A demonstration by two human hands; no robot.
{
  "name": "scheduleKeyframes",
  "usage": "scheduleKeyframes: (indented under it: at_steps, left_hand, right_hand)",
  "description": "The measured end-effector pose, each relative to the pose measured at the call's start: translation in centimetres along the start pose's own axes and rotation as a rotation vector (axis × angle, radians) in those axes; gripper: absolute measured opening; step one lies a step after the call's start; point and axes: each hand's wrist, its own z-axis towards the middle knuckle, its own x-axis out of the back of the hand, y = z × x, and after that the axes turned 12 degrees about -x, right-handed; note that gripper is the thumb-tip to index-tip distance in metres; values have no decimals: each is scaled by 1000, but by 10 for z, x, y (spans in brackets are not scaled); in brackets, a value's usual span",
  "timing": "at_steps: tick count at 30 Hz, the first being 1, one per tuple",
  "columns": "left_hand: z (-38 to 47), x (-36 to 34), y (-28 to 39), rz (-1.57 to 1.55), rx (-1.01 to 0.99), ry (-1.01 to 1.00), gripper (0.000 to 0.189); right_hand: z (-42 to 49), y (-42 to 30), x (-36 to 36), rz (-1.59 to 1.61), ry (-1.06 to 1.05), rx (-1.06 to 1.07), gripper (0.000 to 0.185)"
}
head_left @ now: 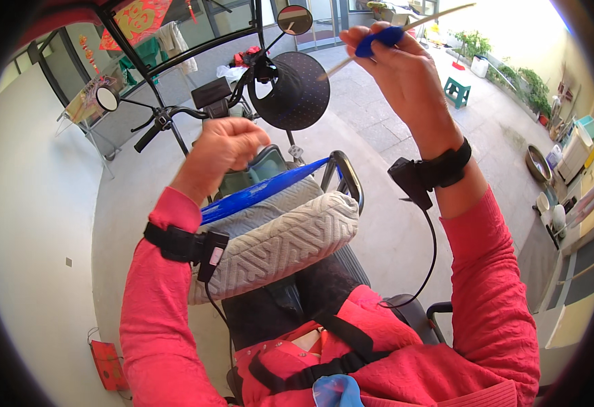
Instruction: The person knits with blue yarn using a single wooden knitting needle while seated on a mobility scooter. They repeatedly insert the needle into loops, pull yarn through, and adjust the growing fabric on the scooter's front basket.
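High at the upper right, my right hand (404, 66) grips a thin pale stick (438, 16) with blue thread (378, 42) wound thickly around its middle. My left hand (220, 152) is raised over the lap, thumb and fingers pinched together; nothing shows between them, though a fine thread could be too thin to see. Below it, a band of blue strands (269, 187) stretches from a black metal armrest (347, 178) toward my left forearm, where its other end is hidden. Against the strands lies a grey patterned cushion (287, 244), across my knees.
I sit in an electric tricycle with a handlebar (147, 138), a left mirror (107, 98) and a right mirror (294, 20). A dotted black sun visor (302, 91) hangs in front. Cables run from both wrist straps. A green stool (457, 92) stands on the paving; a white wall (37, 203) rises left.
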Motion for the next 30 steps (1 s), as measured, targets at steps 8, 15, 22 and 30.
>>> scheduleKeyframes:
  at_steps: [8, 15, 22, 30]
  left_hand:
    - [26, 4, -6, 127, -36, -84, 18]
    - [48, -1, -2, 295, -39, -156, 14]
    - [79, 1, -19, 244, -13, -160, 17]
    - [109, -22, -56, 192, 121, -321, 17]
  right_hand:
    - [-9, 8, 8, -1131, 374, 100, 21]
    - [-21, 31, 30, -1938, -41, 218, 34]
    - [4, 22, 48, -1423, 200, 242, 20]
    - [24, 43, 36, -323, 320, 45, 12]
